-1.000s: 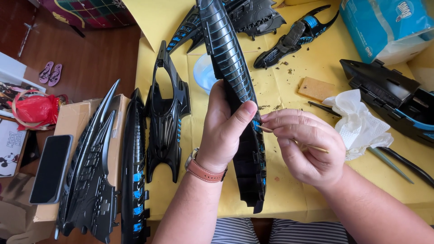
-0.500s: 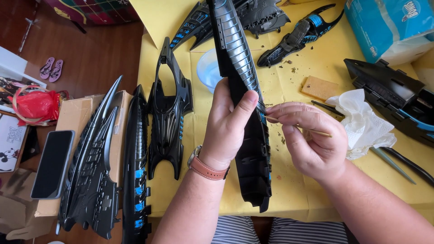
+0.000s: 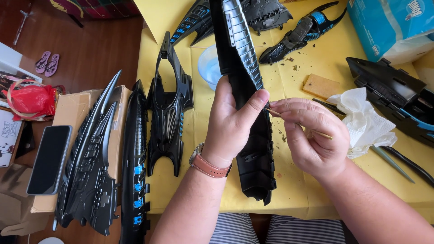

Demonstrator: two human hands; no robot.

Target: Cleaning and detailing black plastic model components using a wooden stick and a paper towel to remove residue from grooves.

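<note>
My left hand (image 3: 233,124), with a brown-strapped watch on the wrist, grips a long black ribbed plastic hull part (image 3: 246,90) held lengthwise over the yellow table (image 3: 316,58). My right hand (image 3: 312,135) pinches a thin wooden stick (image 3: 316,131), whose tip touches the part's right edge beside my left thumb. The part's lower end hangs over the table's front edge.
Other black model parts lie around: a forked shell (image 3: 168,106), a long piece with blue accents (image 3: 135,167), a finned piece (image 3: 92,158) on a cardboard box (image 3: 68,110) with a phone (image 3: 49,159). A crumpled tissue (image 3: 361,119), a clear cup (image 3: 210,68) and a tissue pack (image 3: 391,25) lie nearby.
My hands and the hull part have shifted slightly up and left. The stick's tip has come closer to the part's edge by my left thumb.
</note>
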